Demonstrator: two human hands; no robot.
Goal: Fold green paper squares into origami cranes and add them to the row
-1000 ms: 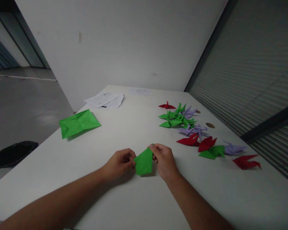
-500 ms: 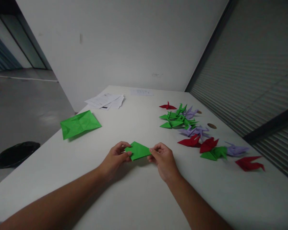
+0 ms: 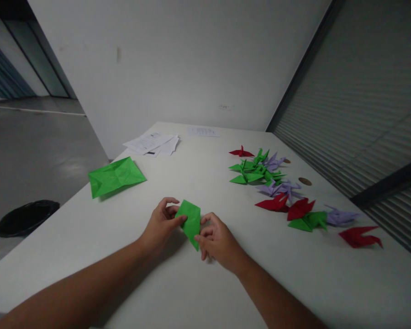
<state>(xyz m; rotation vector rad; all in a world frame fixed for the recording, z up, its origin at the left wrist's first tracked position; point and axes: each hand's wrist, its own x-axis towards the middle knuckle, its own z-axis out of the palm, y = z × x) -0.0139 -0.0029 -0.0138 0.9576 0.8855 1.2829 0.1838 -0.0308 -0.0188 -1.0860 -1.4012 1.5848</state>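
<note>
- Folded green paper piece (image 3: 191,221), a narrow kite-like shape with crisp creases and a point aimed toward the lower edge, sits just below the middle of the frame, held low over the white desk (image 3: 192,292).
- Left hand (image 3: 162,225) comes in from the lower left on a bare forearm; thumb and forefinger pinch the paper's left edge, the other fingers curled loosely above it.
- Right hand (image 3: 216,241) comes in from the lower right, knuckles up, fingers bent and pressed together on the paper's lower right edge near its point.
- Flat, creased green paper sheet (image 3: 115,176), roughly square with faint fold lines, lies at left centre, well apart from both hands.
- Loose white printed paper sheets (image 3: 152,143) lie fanned at upper centre, near the desk's far edge.
- Small folded paper cranes in red, green and lilac (image 3: 281,189) with sharp wings are strewn at right centre, some touching.
- Smooth matte desk surface carries a small round brown disc (image 3: 305,181) beside the cranes.
- Black round bin (image 3: 25,218) stands on the grey floor at far left.
</note>
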